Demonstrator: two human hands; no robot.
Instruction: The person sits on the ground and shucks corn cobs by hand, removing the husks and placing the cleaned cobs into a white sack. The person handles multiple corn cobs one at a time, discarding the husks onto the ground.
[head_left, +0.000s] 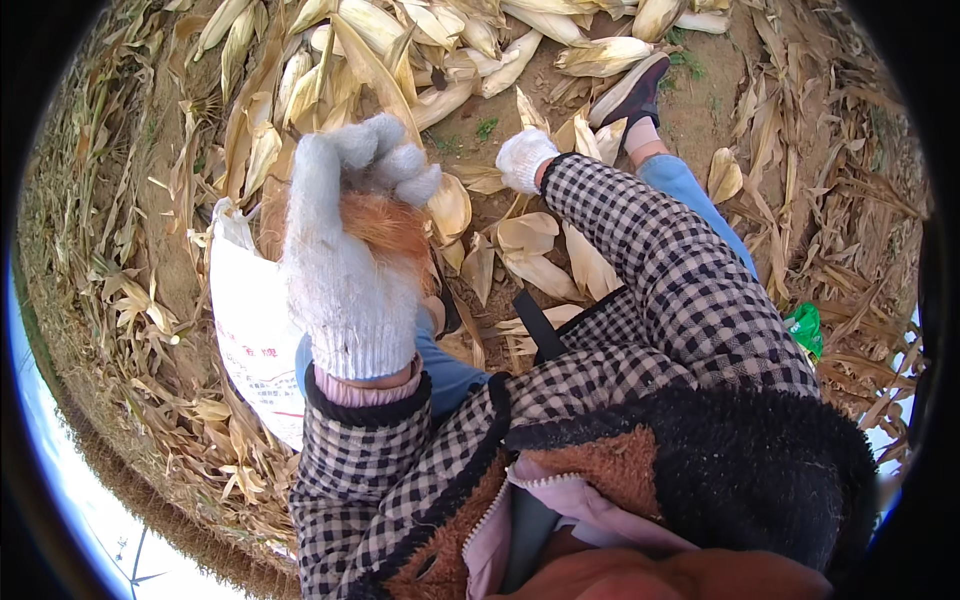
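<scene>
A bundle of reddish-brown corn silk (386, 229) lies in my left hand (352, 247), which wears a white knit glove and has its fingers curled over it. That hand is raised close to the camera, beside a white woven sack (251, 322) that bears printed writing. My right hand (525, 160), also in a white knit glove, is closed into a fist low over the ground. Loose corn husks (536, 255) lie near it. Nothing shows in its grip, though its finger side is turned away.
Corn ears in pale husks (442, 45) are heaped at the top. My dark shoe (634, 90) rests at their edge. Dry stalks and leaves (120, 225) cover the soil on the left. A green plastic packet (806, 330) lies at the right.
</scene>
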